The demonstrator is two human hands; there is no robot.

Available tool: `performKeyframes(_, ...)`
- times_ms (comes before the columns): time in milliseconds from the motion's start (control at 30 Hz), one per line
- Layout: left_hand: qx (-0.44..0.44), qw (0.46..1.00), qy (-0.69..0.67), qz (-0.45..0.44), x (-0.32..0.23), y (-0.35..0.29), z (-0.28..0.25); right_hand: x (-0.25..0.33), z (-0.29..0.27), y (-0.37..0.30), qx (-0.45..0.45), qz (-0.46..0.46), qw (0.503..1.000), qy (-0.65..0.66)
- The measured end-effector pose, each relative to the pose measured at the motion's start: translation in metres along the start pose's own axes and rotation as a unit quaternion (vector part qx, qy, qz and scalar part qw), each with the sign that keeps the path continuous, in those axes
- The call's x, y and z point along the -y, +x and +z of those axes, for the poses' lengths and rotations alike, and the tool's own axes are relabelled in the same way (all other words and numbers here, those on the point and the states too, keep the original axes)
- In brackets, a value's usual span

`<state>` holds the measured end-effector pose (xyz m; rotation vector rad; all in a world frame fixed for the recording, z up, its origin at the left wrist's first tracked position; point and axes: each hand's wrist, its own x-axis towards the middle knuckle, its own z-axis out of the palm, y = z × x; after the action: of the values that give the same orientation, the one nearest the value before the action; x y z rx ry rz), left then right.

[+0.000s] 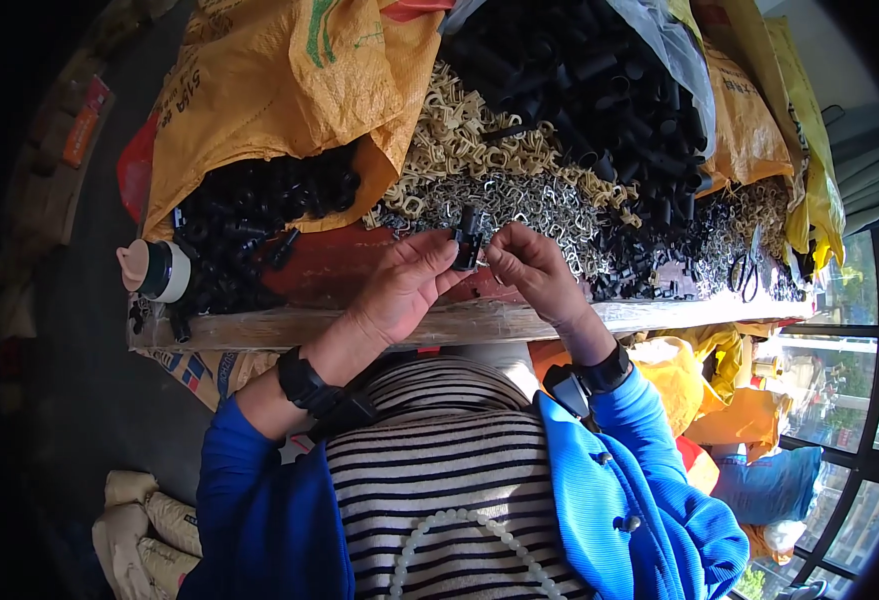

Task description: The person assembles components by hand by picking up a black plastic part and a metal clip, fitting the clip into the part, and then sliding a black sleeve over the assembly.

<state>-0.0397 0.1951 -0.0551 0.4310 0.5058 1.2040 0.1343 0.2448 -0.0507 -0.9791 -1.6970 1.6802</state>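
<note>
My left hand (407,285) is closed around a small black plastic fitting (467,242), gripped upright between thumb and fingers above the table's front edge. Close beside it, my right hand (537,272) is bent into a pinch, fingertips almost at the fitting. Whatever lies in that pinch is too small or hidden to make out. Just beyond both hands spreads a heap of small silvery metal clips (524,205). Behind the clips lie beige plastic clips (469,130), and farther back a pile of black plastic tubes (599,85).
An orange woven sack (269,80) at left spills black fittings (249,205). A white jar with a pink lid (164,272) stands at the table's left corner. Scissors (747,272) lie at the right among small parts. Filled bags (744,415) sit on the floor by the window.
</note>
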Motion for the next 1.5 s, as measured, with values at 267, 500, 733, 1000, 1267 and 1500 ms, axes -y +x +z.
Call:
performKeyframes(267, -0.027, 0.999, 0.002, -0.026, -0.003, -0.002, -0.003, 0.014, 0.001, -0.004, -0.033, -0.041, 0.998, 0.045)
performKeyframes(500, -0.023, 0.995, -0.02, -0.093, -0.001, -0.003, 0.0, 0.025, 0.011, -0.007, -0.054, -0.145, 0.979, -0.132)
performKeyframes(733, -0.009, 0.995, -0.027, -0.097, 0.0, -0.004, -0.001, 0.025, 0.012, -0.005, -0.065, -0.287, 0.912, -0.286)
performKeyframes(1000, 0.019, 0.993, -0.029, -0.113, -0.001, -0.006, -0.005, 0.031, 0.009, -0.007, -0.041, -0.268, 0.929, -0.252)
performKeyframes(1267, -0.001, 0.993, 0.006, -0.115, -0.001, -0.005, -0.006, 0.029, 0.012, -0.006, -0.02, -0.22, 0.928, -0.299)
performKeyframes(1500, -0.019, 0.988, 0.052, -0.144, -0.004, -0.005, -0.004, 0.006, 0.001, -0.003, 0.042, -0.025, 0.999, -0.008)
